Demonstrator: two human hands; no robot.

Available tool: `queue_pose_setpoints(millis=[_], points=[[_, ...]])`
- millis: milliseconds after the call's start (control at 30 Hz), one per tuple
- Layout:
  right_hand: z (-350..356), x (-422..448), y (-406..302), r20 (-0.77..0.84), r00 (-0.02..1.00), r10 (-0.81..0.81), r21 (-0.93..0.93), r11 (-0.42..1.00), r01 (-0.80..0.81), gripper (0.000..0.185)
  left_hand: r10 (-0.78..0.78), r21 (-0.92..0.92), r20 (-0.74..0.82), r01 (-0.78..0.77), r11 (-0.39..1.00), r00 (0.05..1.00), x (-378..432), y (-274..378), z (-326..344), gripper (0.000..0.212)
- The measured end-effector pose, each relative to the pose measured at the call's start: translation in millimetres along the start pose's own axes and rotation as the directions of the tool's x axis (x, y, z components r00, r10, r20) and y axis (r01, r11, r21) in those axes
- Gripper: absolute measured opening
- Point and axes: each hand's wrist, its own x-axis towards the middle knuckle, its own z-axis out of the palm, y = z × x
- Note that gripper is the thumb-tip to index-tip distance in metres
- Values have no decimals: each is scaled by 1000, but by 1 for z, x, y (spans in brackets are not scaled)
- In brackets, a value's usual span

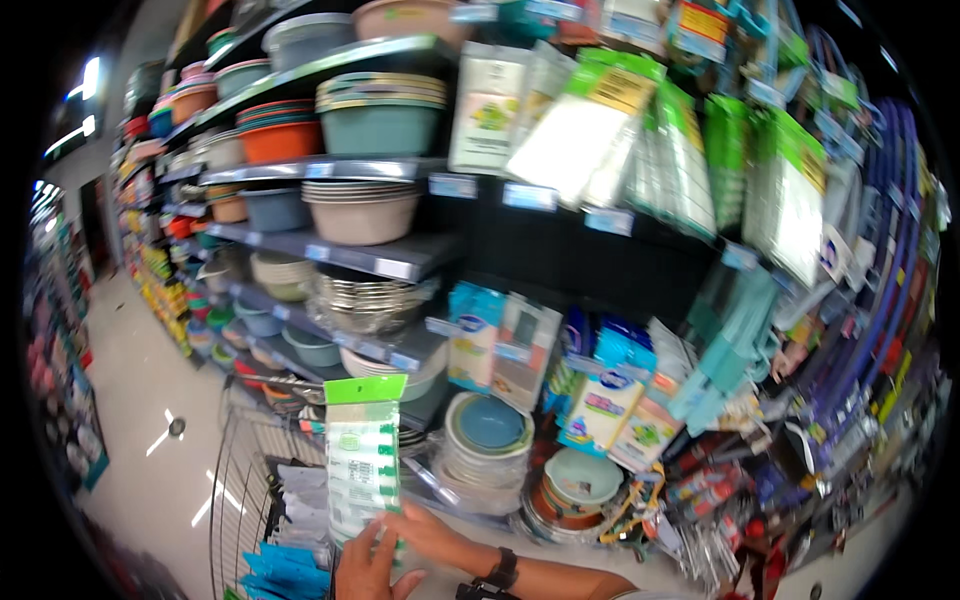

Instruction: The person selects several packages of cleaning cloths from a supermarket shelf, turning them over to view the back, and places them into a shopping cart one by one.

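A flat plastic packet [364,465] with a bright green header and green-and-white printing stands nearly upright before me, above the shopping cart. My right hand [424,529] grips its lower right edge; a dark watch is on that wrist. My left hand [371,562] is at the packet's lower end, fingers against or just in front of it and thumb apart. Whether those fingers grip the packet, I cannot tell. The packet's bottom is partly hidden by my hands.
The wire shopping cart [232,480] at lower left holds blue packages [285,570] and grey items [300,502]. Shelves of stacked plastic basins [382,127] line the aisle. Green-topped packets [592,120] hang at upper right; stacked bowls [491,424] stand low. The tiled floor [142,375] runs along the left.
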Motion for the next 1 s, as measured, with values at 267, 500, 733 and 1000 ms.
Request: queue_pose_setpoints(millis=[267,500,733,1000], points=[[-69,-68,-19,-91,996,-24,-6,1000,24,54,-312,-295,-240,237,926,919,59,-44,26,52],[-113,-131,-27,-34,999,21,11,1000,-21,64,-306,-953,260,294,70,916,89,-43,72,49],[-160,-204,-42,-315,949,-29,-39,999,17,54,-248,-956,204,247,156,947,129,66,108,53],[-220,-279,-35,-489,867,-100,4,993,117,50,-142,-935,250,277,223,958,154,141,169,48]])
